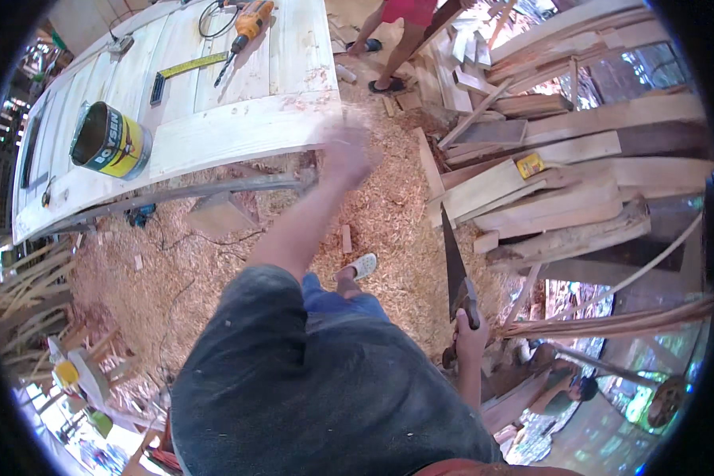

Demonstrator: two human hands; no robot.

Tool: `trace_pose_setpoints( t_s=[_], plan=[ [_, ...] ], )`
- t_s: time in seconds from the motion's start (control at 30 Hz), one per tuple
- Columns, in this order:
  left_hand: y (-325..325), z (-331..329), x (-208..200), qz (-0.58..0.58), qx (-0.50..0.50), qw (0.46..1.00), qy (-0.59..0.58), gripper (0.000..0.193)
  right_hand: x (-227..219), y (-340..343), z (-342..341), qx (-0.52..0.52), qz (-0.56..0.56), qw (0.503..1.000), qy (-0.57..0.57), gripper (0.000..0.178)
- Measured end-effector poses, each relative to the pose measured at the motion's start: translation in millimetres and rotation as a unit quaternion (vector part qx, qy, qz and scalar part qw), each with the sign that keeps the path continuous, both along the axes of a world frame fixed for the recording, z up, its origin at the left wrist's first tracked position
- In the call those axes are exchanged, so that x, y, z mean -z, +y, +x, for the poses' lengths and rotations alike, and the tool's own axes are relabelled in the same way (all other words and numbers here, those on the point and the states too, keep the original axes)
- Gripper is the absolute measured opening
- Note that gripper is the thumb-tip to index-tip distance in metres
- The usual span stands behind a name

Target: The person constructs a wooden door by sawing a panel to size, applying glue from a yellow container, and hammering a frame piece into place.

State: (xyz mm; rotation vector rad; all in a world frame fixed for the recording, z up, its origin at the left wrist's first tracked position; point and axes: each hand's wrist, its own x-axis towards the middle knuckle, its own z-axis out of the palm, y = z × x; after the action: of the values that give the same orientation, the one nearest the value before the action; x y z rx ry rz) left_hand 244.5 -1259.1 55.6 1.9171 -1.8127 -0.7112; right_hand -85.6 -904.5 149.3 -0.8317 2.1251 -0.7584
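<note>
My right hand (pixel 472 335) is closed around the handle of a handsaw (pixel 454 266), whose dark tapered blade points forward, away from me. Out in front, my left hand (pixel 347 155) is at the near right corner of a pale plank-topped workbench (pixel 238 119). Motion smears its fingers, and whether it touches the wood I cannot tell. On the benchtop stand a yellow-and-black can (pixel 123 144), a try square (pixel 190 66) with a yellow blade, and an orange power drill (pixel 251 24).
Boards and offcuts (pixel 563 206) are stacked along the right, with a small yellow packet (pixel 530 165) on them. Wood shavings (pixel 389 230) cover the floor. Another person's leg (pixel 404 51) is beyond the bench; a further person (pixel 563 393) is at lower right. Sticks (pixel 28 297) lie piled left.
</note>
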Motion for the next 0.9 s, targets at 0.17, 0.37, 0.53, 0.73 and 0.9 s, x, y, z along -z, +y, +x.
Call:
trace_pose_setpoints(
  t_s=[0.17, 0.37, 0.53, 0.73, 0.9],
  plan=[
    [60, -105, -7, -0.230, 0.252, 0.933, 0.112, 0.060, -35, -84, -33, 0.070, -0.004, 0.982, -0.175, 0.052],
    [72, 12, 8, 0.022, -0.081, 0.954, 0.287, 0.039, -84, -160, -15, -0.131, -0.149, 0.931, -0.305, 0.063],
    [55, 73, -46, 0.146, -0.210, 0.795, 0.550, 0.045, -73, -214, 13, -0.329, -0.035, 0.932, -0.147, 0.085],
    [57, 81, -100, 0.109, -0.179, 0.750, 0.628, 0.050, -71, -252, 94, -0.547, -0.238, 0.771, 0.223, 0.073],
    [69, 104, -91, 0.104, -0.244, 0.585, 0.767, 0.061, -43, -282, 109, -0.591, -0.263, 0.720, 0.253, 0.076]
  ],
)
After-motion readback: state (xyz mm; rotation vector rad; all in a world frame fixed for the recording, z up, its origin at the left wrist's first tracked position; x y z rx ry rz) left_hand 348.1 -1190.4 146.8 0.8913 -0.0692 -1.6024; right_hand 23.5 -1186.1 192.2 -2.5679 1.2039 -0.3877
